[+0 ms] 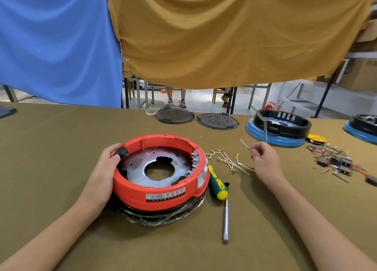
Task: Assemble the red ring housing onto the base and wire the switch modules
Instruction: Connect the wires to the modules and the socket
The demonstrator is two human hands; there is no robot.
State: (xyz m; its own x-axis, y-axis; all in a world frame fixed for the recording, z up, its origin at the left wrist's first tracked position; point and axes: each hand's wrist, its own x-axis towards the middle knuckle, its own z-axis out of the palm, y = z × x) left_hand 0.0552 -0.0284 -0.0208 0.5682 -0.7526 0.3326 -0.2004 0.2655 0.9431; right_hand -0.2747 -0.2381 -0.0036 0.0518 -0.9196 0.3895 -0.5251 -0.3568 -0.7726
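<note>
Label: a white and black sticker (165, 195) with red bars on the near wall of the red ring housing (159, 197); its print is too small to read
Red ring housing: sits on a black base (163, 214) wrapped in clear film, in the middle of the table, a metal plate (159, 164) with a central hole inside it
Left hand (106, 168): rests on the housing's left rim, fingers pressing a black switch module (122, 152) at the rim
Right hand (265, 160): raised above the table, right of the housing, fingertips pinched on a thin pale wire (244, 143)
Loose wires (230, 161): pale leads with brass terminals, lying between housing and right hand
Screwdriver (221, 197): green and yellow handle, just beside the housing's right side
Spare switches (336, 162): dark modules with coloured wires, far right
Surface: olive cloth table (61, 148); two dark round plates (195, 117) and a black housing on a blue base (279, 128) at the far edge
Room: blue cloth (57, 42) and mustard cloth (224, 36) hang behind; under them, table legs and a person's legs on a pale floor
</note>
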